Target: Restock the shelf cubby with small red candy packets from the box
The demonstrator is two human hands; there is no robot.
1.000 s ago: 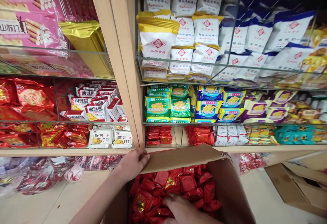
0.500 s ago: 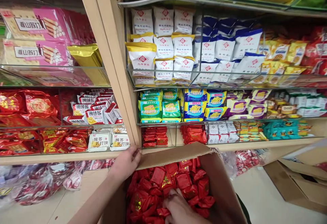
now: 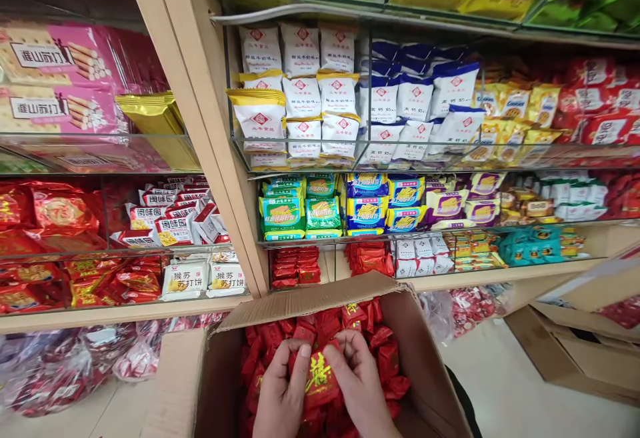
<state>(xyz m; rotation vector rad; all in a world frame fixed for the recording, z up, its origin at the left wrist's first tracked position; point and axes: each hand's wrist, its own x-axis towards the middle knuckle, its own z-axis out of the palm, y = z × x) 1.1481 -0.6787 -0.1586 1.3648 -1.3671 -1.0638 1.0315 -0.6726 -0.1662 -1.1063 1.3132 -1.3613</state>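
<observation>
Over an open cardboard box (image 3: 425,351) full of small red packets (image 3: 387,365), both hands pinch one red packet with gold lettering (image 3: 320,379). My left hand (image 3: 285,385) grips its left edge between thumb and fingers. On the opposite edge, the thumb and fingers of my right hand (image 3: 357,381) are closed. The packet's lettered face is turned up. Behind the box, the lowest shelf holds similar stacked red packets (image 3: 296,266) and a second red pile (image 3: 371,257).
Shelves with clear dividers hold white snack packs (image 3: 260,118), green packs (image 3: 283,215) and pink packages (image 3: 55,101). An upright wooden post (image 3: 200,105) parts the shelves. Bagged goods (image 3: 55,371) lie below, and another cardboard box (image 3: 575,358) stands on the right floor.
My left hand has left the box's back edge and come over the packets. My right hand has risen from the pile, and both now hold one red packet. The view has shifted slightly right.
</observation>
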